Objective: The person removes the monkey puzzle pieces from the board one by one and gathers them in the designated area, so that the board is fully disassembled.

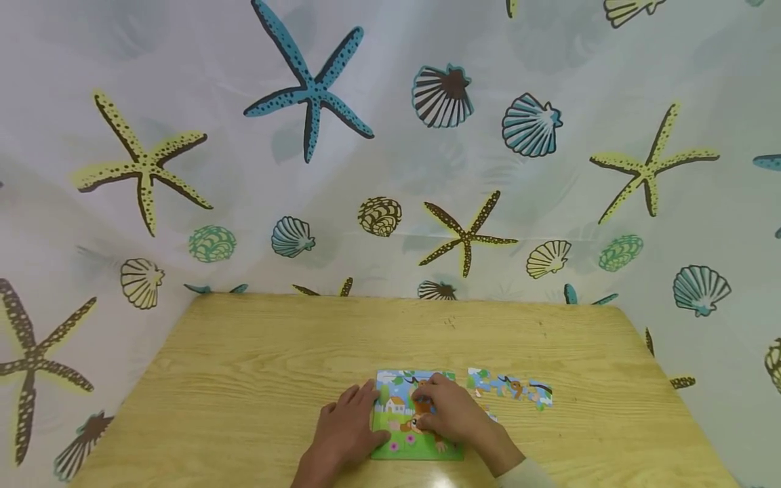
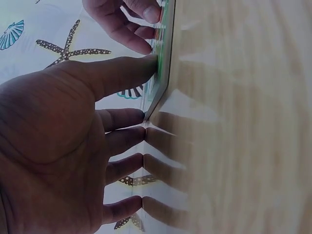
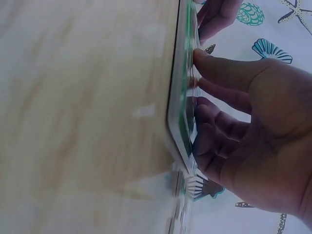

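A picture puzzle board (image 1: 395,444), with a house, flowers and a brown monkey on it, lies flat on the table. My left hand (image 1: 346,427) is at its left side, thumb on the board's surface near the lower left corner. In the left wrist view the left fingers (image 2: 126,134) stretch straight, their tips down at the table beside the board's edge. My right hand (image 1: 453,410) bends over the monkey picture, thumb and fingertips touching the board. Its outer fingers (image 3: 209,139) are curled against the surface. I cannot tell whether a puzzle piece is between them.
Right of the board lie several loose puzzle pieces (image 1: 515,388) in a row, with more partly hidden behind the right hand. The wooden table (image 1: 262,352) reaches back to a white curtain (image 1: 378,169) printed with starfish and shells, which also hangs at both sides.
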A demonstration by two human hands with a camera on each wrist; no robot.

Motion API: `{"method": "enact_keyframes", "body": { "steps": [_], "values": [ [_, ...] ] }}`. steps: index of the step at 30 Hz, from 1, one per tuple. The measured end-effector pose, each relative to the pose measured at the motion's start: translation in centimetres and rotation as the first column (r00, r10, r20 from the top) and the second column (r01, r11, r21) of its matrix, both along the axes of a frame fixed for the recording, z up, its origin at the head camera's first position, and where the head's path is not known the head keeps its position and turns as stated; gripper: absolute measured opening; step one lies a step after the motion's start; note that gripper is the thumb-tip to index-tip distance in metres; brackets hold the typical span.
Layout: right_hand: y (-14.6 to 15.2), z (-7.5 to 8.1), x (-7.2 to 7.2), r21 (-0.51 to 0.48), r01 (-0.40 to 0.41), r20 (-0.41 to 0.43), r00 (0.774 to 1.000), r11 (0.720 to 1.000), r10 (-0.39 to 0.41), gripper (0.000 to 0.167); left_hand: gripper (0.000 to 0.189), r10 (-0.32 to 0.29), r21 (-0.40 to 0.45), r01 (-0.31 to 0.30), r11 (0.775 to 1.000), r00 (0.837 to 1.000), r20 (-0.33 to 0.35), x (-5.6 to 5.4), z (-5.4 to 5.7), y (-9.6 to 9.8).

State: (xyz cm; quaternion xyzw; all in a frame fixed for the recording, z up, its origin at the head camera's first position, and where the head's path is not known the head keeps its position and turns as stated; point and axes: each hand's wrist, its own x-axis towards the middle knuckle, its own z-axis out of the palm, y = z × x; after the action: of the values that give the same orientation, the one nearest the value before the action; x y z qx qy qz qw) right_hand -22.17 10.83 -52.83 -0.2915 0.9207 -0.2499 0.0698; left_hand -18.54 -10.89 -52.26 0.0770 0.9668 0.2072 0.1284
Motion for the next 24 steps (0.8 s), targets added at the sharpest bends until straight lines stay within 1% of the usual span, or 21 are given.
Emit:
{"method": "enact_keyframes", "body": {
  "steps": [2, 5, 8, 13, 19, 24],
  "values": [
    [-0.11, -0.09, -0.02, -0.001, 0.017, 0.047, 0.999, 1.0, -0.017, 0.04, 0.075, 0.0, 0.003, 0.0, 1.0, 1.0, 0.004, 0.04, -0.1, 0.0],
    [-0.3, -0.21, 0.01, -0.013, 0.038, 0.126, 0.991, 0.999, -0.036, 0.043, 0.076, 0.008, -0.001, -0.008, 1.0, 1.0, 0.018, 0.15, -0.29, -0.07],
    [-0.49, -0.19, 0.11, -0.013, 0.051, 0.163, 0.985, 0.999, -0.048, 0.05, 0.075, 0.013, -0.006, -0.013, 1.0, 0.999, 0.033, 0.18, -0.5, -0.14],
    [-0.62, -0.13, 0.1, -0.004, 0.075, 0.185, 0.98, 0.997, -0.073, 0.055, 0.073, 0.018, -0.017, -0.017, 1.0, 0.999, 0.034, 0.12, -0.75, -0.05],
    [-0.65, -0.11, -0.2, 0.012, 0.11, 0.2, 0.974, 0.994, -0.111, 0.052, 0.074, 0.013, -0.02, -0.012, 1.0, 1.0, 0.029, -0.1, -0.46, 0.21],
    [-0.55, 0.06, -0.38, -0.02, 0.107, 0.209, 0.973, 0.994, -0.101, 0.047, 0.074, 0.003, -0.024, -0.003, 1.0, 1.0, 0.017, -0.34, -0.28, 0.37]
  ]
}}
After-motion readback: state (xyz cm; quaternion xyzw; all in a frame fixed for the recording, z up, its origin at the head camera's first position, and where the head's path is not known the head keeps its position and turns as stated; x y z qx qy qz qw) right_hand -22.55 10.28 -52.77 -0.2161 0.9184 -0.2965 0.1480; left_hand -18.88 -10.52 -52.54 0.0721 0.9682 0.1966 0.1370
